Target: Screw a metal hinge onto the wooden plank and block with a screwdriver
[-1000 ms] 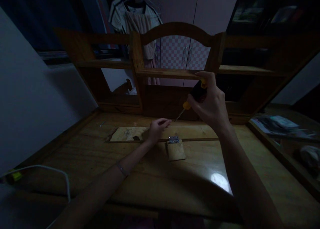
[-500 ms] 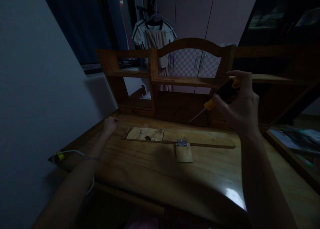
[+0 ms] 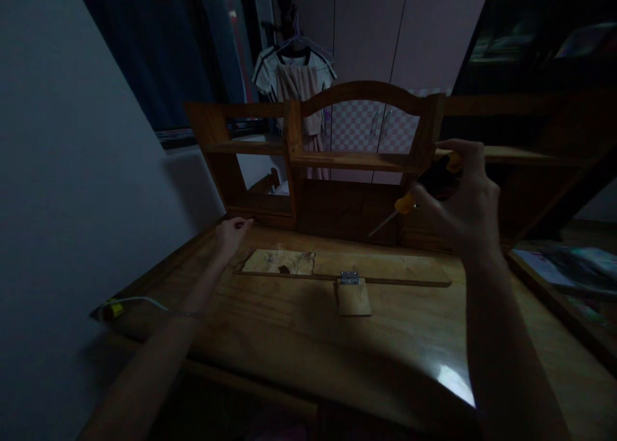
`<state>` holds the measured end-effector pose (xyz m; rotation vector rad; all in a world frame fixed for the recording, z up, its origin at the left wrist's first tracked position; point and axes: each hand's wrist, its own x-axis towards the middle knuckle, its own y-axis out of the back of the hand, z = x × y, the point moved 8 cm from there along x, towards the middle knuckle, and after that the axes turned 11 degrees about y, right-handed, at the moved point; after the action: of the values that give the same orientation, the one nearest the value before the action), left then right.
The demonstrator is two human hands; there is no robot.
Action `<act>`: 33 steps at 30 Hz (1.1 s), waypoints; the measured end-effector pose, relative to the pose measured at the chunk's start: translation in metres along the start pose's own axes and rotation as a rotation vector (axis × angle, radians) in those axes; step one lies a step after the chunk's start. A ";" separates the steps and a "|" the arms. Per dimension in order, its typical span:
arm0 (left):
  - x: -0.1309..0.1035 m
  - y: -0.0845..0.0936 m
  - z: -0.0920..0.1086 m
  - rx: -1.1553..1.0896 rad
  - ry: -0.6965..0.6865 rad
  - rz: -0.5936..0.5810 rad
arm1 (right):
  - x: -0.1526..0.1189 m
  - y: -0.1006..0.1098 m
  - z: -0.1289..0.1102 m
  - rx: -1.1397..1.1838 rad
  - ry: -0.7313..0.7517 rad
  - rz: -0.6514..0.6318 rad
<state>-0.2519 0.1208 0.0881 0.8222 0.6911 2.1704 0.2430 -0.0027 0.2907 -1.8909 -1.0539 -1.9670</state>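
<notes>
Gripping a screwdriver [image 3: 424, 189] by its black-and-yellow handle, the right hand [image 3: 463, 203] hovers at about two o'clock over the table [image 3: 289, 338] — the thin shaft points down-left toward the small hinge [image 3: 349, 278] joining two wooden pieces. The tool looks light and stiff, best held around the handle. The left hand [image 3: 230, 234] reaches to ten o'clock, fingers loosely curled — whether it pinches anything, I cannot tell.
</notes>
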 end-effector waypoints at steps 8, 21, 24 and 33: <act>-0.166 -0.094 0.170 -0.461 -0.575 -0.797 | -0.005 -0.021 -0.008 0.060 -0.020 -0.237; -0.213 -0.124 0.162 -0.368 -0.757 -0.881 | -0.026 -0.071 -0.036 0.224 0.084 -0.591; -0.216 -0.121 0.164 -0.336 -0.719 -0.841 | -0.029 -0.078 -0.039 0.238 0.087 -0.616; -0.216 -0.123 0.158 -0.322 -0.606 -0.756 | -0.033 -0.086 -0.041 0.276 0.076 -0.633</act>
<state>0.0326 0.0664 0.0340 0.8115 0.2562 1.2157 0.1636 0.0232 0.2341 -1.4299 -1.9624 -2.0108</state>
